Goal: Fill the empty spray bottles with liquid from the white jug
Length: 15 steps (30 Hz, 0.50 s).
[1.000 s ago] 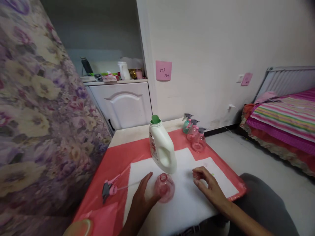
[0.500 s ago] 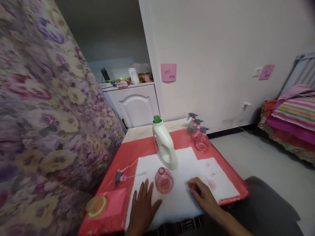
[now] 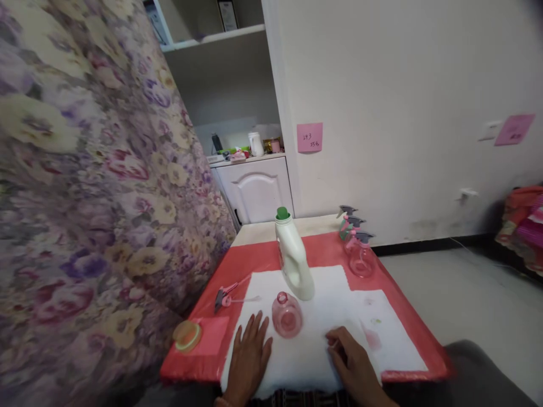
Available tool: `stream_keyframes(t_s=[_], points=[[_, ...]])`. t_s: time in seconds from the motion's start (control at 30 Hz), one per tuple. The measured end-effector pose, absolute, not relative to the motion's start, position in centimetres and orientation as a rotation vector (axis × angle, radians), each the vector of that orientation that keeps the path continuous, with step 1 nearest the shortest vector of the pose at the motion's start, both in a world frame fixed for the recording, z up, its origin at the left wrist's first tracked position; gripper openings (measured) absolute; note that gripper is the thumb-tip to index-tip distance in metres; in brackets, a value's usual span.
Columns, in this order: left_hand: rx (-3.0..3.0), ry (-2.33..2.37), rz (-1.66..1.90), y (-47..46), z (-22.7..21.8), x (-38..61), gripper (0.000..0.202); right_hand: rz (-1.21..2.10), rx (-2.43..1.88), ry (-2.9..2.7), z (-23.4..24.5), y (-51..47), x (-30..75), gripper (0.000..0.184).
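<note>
My left hand [image 3: 249, 351] lies flat on a white cloth [image 3: 313, 357], fingers stretched out and holding nothing. Just right of its fingertips stands a see-through pink bottle [image 3: 287, 316] with an uncapped neck. On the cloth's right part rests my right hand [image 3: 348, 356], its fingers loosely curled in and nothing seen in them. Behind the pink bottle is a white detergent jug [image 3: 294, 260] with a green top piece [image 3: 281, 213]. A pink and grey spray head [image 3: 224, 298] with a thin tube lies left of the bottle, partly over the cloth.
Several spray bottles [image 3: 361, 261] with grey triggers stand at the table's back right. A round yellowish container [image 3: 186, 336] sits on pink paper [image 3: 211, 339] at front left. A second white cloth [image 3: 392, 333] with stains covers the right side. A floral curtain [image 3: 123, 226] hangs left.
The camera view has shifted, so the whole scene appears further right and slightly lower. The hands stay on the cloth, and the bottle and jug keep their places on the table.
</note>
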<state>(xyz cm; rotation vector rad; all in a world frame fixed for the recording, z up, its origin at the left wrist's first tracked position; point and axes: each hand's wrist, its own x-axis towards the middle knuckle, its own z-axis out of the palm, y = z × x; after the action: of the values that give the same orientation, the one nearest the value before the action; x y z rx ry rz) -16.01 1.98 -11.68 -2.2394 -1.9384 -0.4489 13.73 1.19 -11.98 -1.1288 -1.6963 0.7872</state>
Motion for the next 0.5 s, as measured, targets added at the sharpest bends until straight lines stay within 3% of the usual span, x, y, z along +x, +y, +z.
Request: stream_keyframes(t_s=[0.13, 0.3, 0.5], points=[[-2.266, -2.082, -0.793, 1.8, -11.3, -16.2, 0.036, 0.75, -1.129, -1.665, -12.6, 1.2, 13.4, 0.018], [-1.919, -2.39, -1.566, 2.6, -10.1, -17.8, 0.035, 0.77, -1.154, -1.638, -13.0, 1.2, 13.1, 0.017], [-1.562, -2.575, -1.521, 6.2, -7.5, -22.0, 0.043, 0.779, -1.158, -1.648, -13.5, 1.3, 13.2, 0.017]])
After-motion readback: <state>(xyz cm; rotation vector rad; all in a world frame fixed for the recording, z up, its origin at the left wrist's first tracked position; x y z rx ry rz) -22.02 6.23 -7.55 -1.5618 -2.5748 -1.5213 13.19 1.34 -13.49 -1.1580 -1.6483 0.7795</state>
